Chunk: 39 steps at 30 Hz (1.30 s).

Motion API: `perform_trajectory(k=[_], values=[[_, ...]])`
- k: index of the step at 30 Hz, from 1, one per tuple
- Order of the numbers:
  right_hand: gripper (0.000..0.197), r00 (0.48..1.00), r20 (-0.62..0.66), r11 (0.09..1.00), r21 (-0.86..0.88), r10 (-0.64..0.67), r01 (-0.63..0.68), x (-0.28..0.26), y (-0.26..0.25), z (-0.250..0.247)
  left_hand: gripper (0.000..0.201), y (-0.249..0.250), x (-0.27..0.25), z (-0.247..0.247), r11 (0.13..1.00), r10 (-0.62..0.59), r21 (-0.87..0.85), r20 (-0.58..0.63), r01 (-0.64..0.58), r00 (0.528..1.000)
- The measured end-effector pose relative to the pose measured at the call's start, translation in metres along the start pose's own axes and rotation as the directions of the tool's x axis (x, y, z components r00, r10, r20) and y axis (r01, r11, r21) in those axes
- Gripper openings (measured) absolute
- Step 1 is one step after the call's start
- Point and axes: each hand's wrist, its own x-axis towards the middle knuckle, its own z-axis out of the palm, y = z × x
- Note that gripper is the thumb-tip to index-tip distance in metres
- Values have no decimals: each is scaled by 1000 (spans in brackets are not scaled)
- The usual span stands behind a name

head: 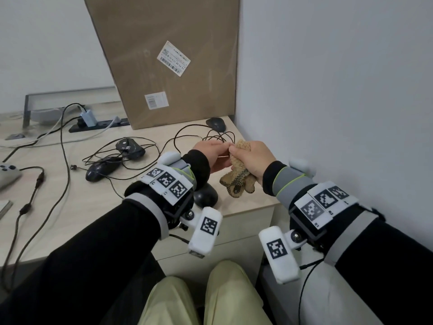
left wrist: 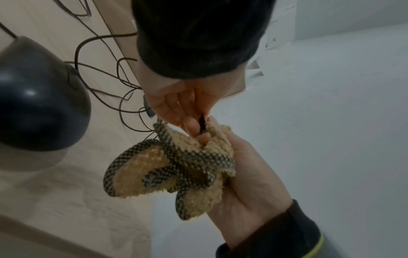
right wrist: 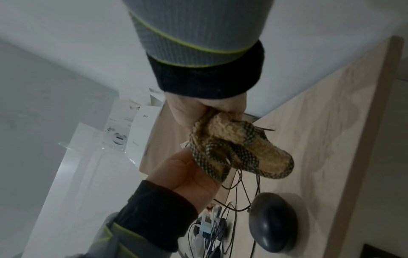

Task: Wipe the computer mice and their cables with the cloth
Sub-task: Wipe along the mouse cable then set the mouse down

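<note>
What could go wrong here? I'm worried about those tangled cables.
The left hand pinches a thin black cable that the right hand wraps in the bunched tan cloth. Pulling may drag the far black mouse or tighten the looped cables. The near black mouse sits close to the desk edge.

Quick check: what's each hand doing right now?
Left hand: fingers pinch a black mouse cable where it meets the cloth.
Right hand: closed around the bunched tan cloth, raised above the desk.
</note>
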Motion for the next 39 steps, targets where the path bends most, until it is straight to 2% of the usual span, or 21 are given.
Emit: perform_trajectory(k=[4,7,9,10,12,15,17,19,21,23,24,28,31,33,35,37,39], values=[[23,989,-149,987,-158,-22,-2,11,9,-3,27,-4,2,-7,993,49,105,1,-49,999],[27,956,-292,975,-219,-21,-46,21,18,-16,27,-1,5,-16,994,67,83,-25,-64,997],[28,945,-320,985,-126,74,-120,23,21,-21,23,0,6,-21,997,68,50,-27,-67,997],[28,939,-307,987,-2,155,-163,25,20,-21,22,-1,7,-22,997,67,44,-21,-66,998],[19,933,-236,941,269,271,-205,29,17,-16,21,-3,7,-21,997,69,39,6,-69,998],[14,955,-78,872,433,286,-226,30,10,-4,25,-5,6,-17,994,108,12,42,-109,993],[27,968,90,814,527,234,-246,27,7,0,29,-5,7,-15,990,138,4,29,-138,990],[40,954,256,773,571,153,-277,24,5,0,25,-5,9,-14,983,180,32,2,-180,984],[43,931,350,817,502,108,-283,21,4,0,18,-5,12,-13,960,232,174,-45,-221,972],[37,929,360,881,406,89,-242,19,4,-1,16,-4,13,-12,911,283,333,-73,-244,956],[35,933,347,897,379,91,-229,18,5,-3,18,-3,14,-12,899,292,360,-65,-250,954],[30,940,327,921,327,99,-211,16,7,-10,22,-3,14,-8,907,267,351,-50,-234,962],[14,961,237,963,190,141,-188,15,4,-9,17,-5,18,-8,924,224,338,-104,-177,969],[24,981,134,989,26,141,-146,17,5,-8,18,-5,22,-10,949,179,284,-132,-136,975],[35,991,63,992,-66,115,-111,16,4,-8,17,-2,24,-11,967,137,236,-138,-101,981],[37,990,75,993,-40,116,-113,15,3,-10,17,-1,25,-13,977,104,200,-143,-74,984],[25,981,112,984,68,156,-165,14,1,-11,18,0,27,-15,986,68,161,-158,-42,985]])
